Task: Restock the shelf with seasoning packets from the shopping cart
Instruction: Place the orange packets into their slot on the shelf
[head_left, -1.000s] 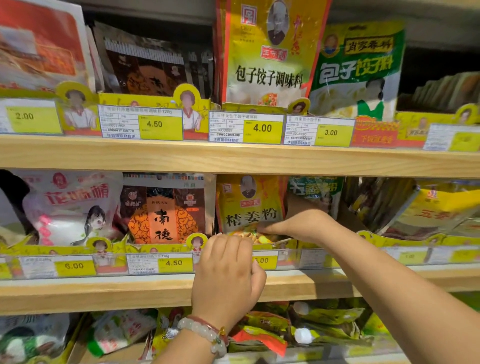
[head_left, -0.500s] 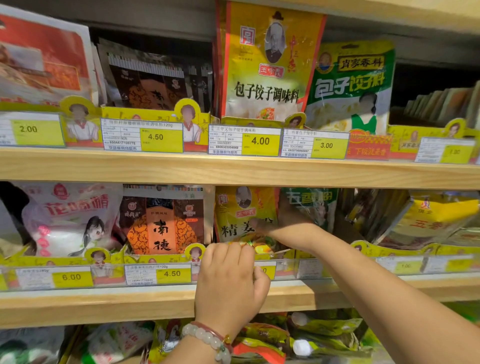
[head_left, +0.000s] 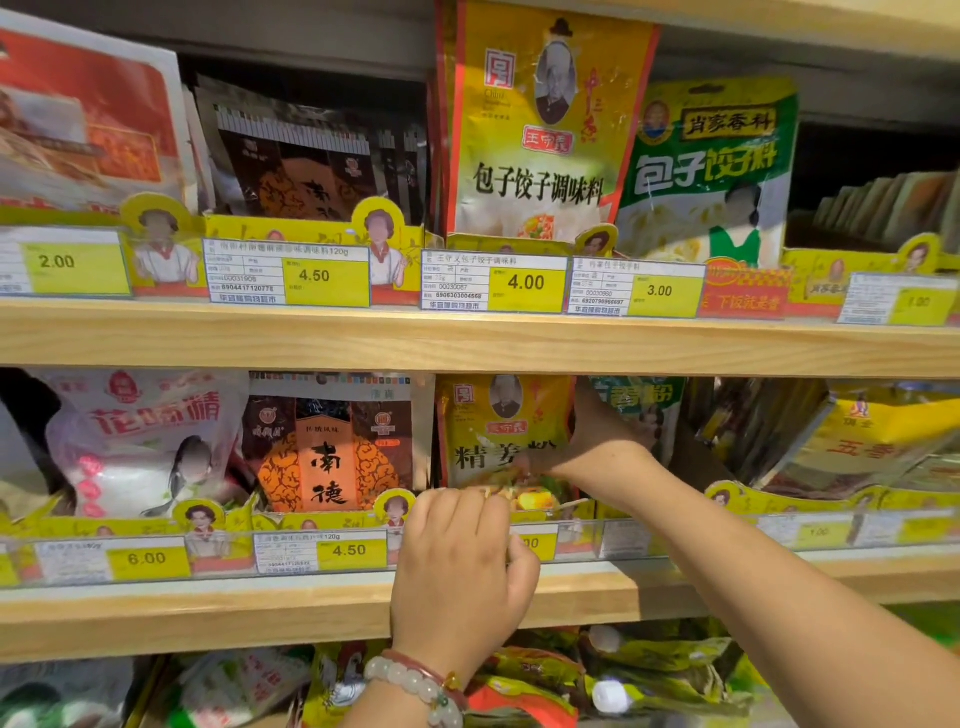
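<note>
While you faced the middle shelf (head_left: 311, 608), your right hand (head_left: 597, 441) reached in beside the yellow ginger-powder packet (head_left: 498, 436), thumb pressed across its front and fingers hidden behind it, so it seemed to grip that packet standing upright in its tray. Your left hand (head_left: 462, 566) sat at the shelf's front lip just below the packet, fingers curled; I could not tell what, if anything, it held. A bead bracelet (head_left: 415, 686) circled your left wrist.
</note>
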